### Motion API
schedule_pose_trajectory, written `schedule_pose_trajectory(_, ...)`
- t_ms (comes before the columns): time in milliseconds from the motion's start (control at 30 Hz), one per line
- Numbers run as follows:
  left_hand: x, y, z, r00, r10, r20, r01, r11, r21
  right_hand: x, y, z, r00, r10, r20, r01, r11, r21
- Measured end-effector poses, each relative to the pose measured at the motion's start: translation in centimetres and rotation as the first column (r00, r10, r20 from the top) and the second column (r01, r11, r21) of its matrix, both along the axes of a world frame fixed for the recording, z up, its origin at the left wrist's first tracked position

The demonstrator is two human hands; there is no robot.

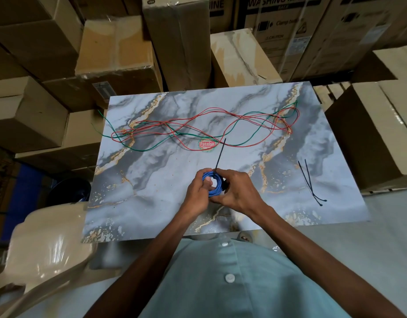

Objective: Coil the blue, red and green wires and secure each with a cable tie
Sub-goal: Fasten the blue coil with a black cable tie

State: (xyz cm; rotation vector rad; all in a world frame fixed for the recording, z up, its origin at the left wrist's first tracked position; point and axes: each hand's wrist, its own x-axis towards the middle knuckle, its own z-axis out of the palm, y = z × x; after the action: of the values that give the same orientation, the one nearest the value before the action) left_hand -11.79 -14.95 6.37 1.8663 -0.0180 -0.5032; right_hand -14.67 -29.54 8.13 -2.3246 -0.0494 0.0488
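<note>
The blue wire point(213, 183), already coiled, is gripped by the curled fingers of the left hand point(198, 189) above the near middle of the bench point(152, 180). A black cable tie point(220, 154), its tail pointing toward the far edge, is pinched at the coil by the right hand point(234, 191). The tying step appears to be in hand; next, the tail probably needs pulling tight. The red wire point(220, 111) and green wire point(193, 134) lie tangled along the far edge, uncoiled. Two spare cable ties point(311, 184) are crossed near the right edge, well apart from the hands.

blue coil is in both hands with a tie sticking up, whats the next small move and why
Probably pull the cable tie tail to cinch it: both the left hand and right hand grip the blue wire coil, and the tail stands long.
</note>
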Motion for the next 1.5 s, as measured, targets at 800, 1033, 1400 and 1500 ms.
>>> schedule_pose_trajectory(800,1.5,-0.4,-0.5,0.925,0.146,-0.351,-0.271,0.901,-0.338,0.7,-1.0,-0.3,0.901,-0.188,-0.391,0.371,0.8,0.472)
schedule_pose_trajectory(1033,2.3,-0.1,-0.1,0.845,0.177,-0.505,-0.353,0.893,-0.278,1.0,-0.7,-1.1,0.881,-0.232,-0.413,0.417,0.794,0.444)
schedule_pose_trajectory(1400,1.5,-0.3,-1.5,0.993,0.091,-0.069,-0.077,0.98,0.182,0.7,-0.8,-2.6,0.885,-0.122,-0.45,0.34,0.829,0.444)
schedule_pose_trajectory(1500,1.0,-0.3,-1.3,1.0,0.014,0.026,-0.02,0.97,0.242,1.3,-1.1,-2.1,0.885,-0.204,-0.419,0.351,0.883,0.313)
